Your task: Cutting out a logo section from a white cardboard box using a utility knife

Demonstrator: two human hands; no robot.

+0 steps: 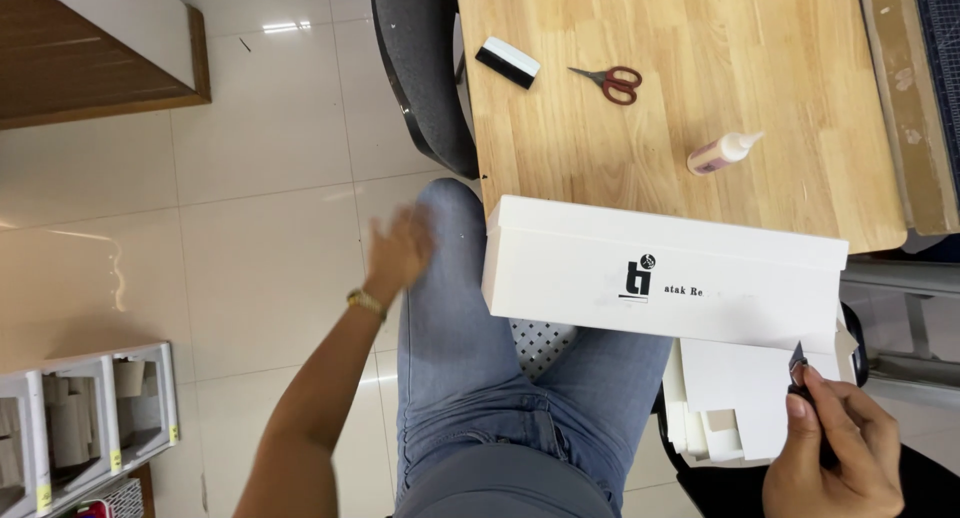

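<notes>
A long white box (660,278) with a small black mark on its side lies across my lap, against the front edge of the wooden table (600,148). My left hand (398,253) hangs over my left knee, blurred, fingers apart, holding nothing. My right hand (835,453) is at the lower right, closed on a small dark cutter (797,361) whose tip sits near the box's lower right corner. Under that hand lie several white card pieces (730,403).
On the table sit red-handled scissors (611,82), a glue bottle (722,154) lying on its side and a black-and-white scraper (507,62). A dark chair (420,68) stands left of the table. White shelves with cardboard rolls (85,418) sit at the lower left.
</notes>
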